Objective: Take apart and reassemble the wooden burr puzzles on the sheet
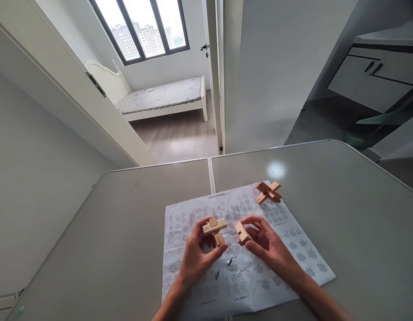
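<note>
Wooden assembly (pixel 214 227), crossed blocks, one marked 3, pinched in the left hand (pixel 196 255) above the printed sheet (pixel 260 299) on the counter (pixel 126 245); notched wooden piece (pixel 244 234), just right of it, apart, pinched by the right hand (pixel 268 244); second wooden cluster (pixel 268 192), at the sheet's far right corner. Handling, by judgement: light, stiff, barely slippery, sturdy, joints perhaps loose; best hold: piece by its ends, notch uncovered, assembly across its crossing

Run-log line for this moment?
left hand: holds joined wooden blocks | right hand: holds notched block, apart from left's | printed sheet: beneath hands | crossed blocks: at its far-right corner
</note>
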The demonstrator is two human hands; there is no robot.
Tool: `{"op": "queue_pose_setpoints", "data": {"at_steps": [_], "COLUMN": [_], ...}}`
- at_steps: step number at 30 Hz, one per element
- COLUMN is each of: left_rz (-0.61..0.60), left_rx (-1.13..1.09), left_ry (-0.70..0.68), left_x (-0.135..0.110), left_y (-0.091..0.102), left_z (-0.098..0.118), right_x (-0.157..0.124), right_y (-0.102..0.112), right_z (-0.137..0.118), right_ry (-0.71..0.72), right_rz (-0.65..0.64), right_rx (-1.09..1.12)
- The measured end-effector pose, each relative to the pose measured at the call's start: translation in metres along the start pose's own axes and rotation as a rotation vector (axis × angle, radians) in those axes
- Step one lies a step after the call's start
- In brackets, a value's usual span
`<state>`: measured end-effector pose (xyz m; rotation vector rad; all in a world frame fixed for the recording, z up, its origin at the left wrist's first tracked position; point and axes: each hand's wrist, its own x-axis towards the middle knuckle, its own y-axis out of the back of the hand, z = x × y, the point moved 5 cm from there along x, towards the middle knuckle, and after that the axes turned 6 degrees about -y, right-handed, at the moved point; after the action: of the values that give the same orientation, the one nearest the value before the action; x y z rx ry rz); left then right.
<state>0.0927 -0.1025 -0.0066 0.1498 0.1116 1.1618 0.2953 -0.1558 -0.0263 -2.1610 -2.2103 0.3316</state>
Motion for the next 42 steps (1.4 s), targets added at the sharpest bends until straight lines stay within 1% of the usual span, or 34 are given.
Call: {"op": "queue_pose_setpoints", "data": {"at_steps": [4, 6, 9, 11, 16, 20, 22, 26, 28, 31, 33, 35, 39, 42], "left_rz": [-0.018, -0.025, -0.030, -0.029, -0.022, -0.014, -0.003, 0.011, -0.009, -0.073, -0.112, -0.131, -0.172, -0.177], "left_rx": [0.032, 0.037, 0.047, 0.052, 0.042, 0.010, 0.012, 0.076, 0.103, 0.170, 0.232, 0.277, 0.305, 0.327], "left_ry": [-0.020, -0.030, -0.039, -0.045, -0.048, -0.036, -0.040, -0.080, -0.120, -0.237, -0.311, -0.357, -0.420, -0.473], "left_x": [-0.001, -0.001, -0.001, 0.000, 0.000, 0.000, -0.001, -0.004, -0.005, -0.007, -0.008, -0.008, -0.009, -0.011], "left_y": [-0.001, -0.001, -0.001, -0.001, -0.002, -0.002, -0.002, -0.002, -0.004, -0.008, -0.010, -0.012, -0.014, -0.014], "left_z": [0.000, 0.001, 0.003, 0.003, 0.000, -0.004, -0.006, -0.008, -0.007, -0.001, 0.003, 0.005, 0.006, 0.009], "right_x": [0.003, 0.003, 0.001, -0.001, -0.001, -0.001, -0.003, -0.008, -0.010, -0.011, -0.012, -0.011, -0.010, -0.010], "right_y": [-0.002, -0.003, -0.005, -0.006, -0.011, -0.018, -0.019, -0.018, -0.018, -0.020, -0.020, -0.021, -0.021, -0.022], "right_z": [0.000, 0.000, 0.003, 0.005, 0.010, 0.013, 0.015, 0.021, 0.022, 0.027, 0.031, 0.034, 0.032, 0.029], "right_ry": [-0.063, -0.146, -0.313, -0.371, -0.396, -0.382, -0.414, -0.518, -0.537, -0.553, -0.541, -0.513, -0.484, -0.485], "right_rz": [-0.103, -0.130, -0.129, -0.125, -0.198, -0.362, -0.411, -0.443, -0.472, -0.533, -0.567, -0.585, -0.576, -0.547], "right_rx": [0.247, 0.357, 0.426, 0.440, 0.554, 0.515, 0.519, 0.561, 0.589, 0.625, 0.631, 0.627, 0.611, 0.588]}}
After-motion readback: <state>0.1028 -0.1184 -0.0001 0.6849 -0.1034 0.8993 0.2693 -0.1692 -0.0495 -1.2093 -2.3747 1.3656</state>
